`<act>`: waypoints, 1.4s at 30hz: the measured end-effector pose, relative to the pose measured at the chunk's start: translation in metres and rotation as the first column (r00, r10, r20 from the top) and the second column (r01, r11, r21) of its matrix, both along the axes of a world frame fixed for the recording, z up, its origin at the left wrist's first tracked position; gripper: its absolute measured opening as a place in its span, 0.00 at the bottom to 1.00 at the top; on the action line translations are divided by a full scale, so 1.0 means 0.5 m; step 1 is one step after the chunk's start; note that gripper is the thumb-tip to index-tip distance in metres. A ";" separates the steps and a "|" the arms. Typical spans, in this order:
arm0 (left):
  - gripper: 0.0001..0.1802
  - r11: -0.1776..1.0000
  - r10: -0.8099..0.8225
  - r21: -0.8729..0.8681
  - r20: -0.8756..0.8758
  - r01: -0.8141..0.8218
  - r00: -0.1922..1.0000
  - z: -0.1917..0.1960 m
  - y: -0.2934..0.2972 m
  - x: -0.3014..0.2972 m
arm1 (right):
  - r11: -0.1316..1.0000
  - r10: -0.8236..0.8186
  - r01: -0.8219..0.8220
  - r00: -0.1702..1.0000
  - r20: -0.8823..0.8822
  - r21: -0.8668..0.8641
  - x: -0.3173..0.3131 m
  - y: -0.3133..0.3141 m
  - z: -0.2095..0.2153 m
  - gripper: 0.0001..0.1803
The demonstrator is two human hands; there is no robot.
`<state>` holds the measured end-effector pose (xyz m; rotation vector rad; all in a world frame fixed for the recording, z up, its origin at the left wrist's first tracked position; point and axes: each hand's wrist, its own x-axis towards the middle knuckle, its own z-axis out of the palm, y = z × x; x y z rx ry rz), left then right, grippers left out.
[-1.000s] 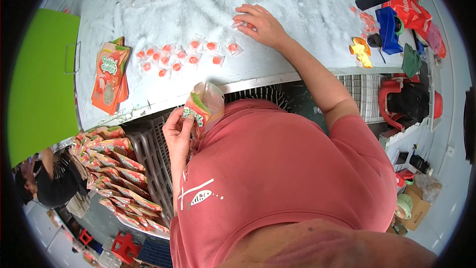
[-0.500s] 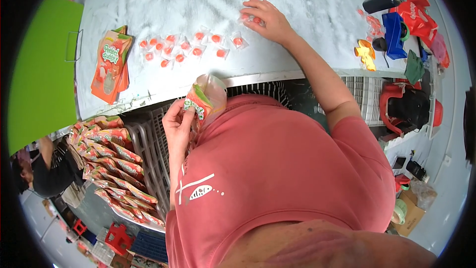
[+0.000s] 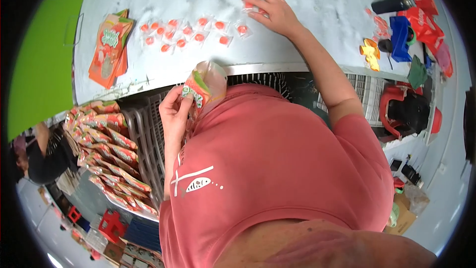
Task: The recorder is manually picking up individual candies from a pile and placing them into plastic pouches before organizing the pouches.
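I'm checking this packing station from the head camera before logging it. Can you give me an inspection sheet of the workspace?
Surface: pale worktable, mottled, with a metal front edge.
Job's things: small wrapped orange candies spread in loose rows; a printed pouch held upright below the table edge; a stack of flat orange pouches at the table's left.
Clutter: blue tool, dark cylinder, red packets, a yellow piece at the right end.
Hands: left hand grips the pouch; right hand rests on candies.
Cables: nothing seen.
Surroundings: grey crate, filled pouches piled lower left, green board, another person at left.
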<state>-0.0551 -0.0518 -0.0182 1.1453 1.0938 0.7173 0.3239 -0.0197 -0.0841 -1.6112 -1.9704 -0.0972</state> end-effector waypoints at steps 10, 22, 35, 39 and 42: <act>0.10 0.999 -0.017 0.030 0.066 0.015 0.998 0.003 -0.009 -0.017 | 0.942 -0.314 0.322 0.945 -0.089 0.090 0.012 0.010 -0.027 0.14; 0.08 1.000 0.030 0.004 0.084 -0.031 0.996 0.004 -0.011 -0.024 | 0.934 -0.331 0.347 0.930 -0.162 0.087 0.016 -0.008 -0.009 0.17; 0.07 0.999 -0.014 0.046 0.111 0.009 0.994 -0.003 -0.010 -0.023 | 0.932 -0.287 0.354 0.574 -0.767 -0.084 0.122 -0.111 -0.053 0.15; 0.08 0.999 -0.013 0.045 0.117 0.008 0.993 -0.003 -0.015 -0.025 | 0.922 -0.303 0.386 0.738 -0.603 0.009 0.087 -0.100 -0.042 0.17; 0.09 0.999 -0.022 0.038 0.103 0.019 0.994 0.003 -0.017 -0.026 | 0.925 -0.341 0.380 0.820 -0.459 -0.009 0.067 -0.080 -0.038 0.19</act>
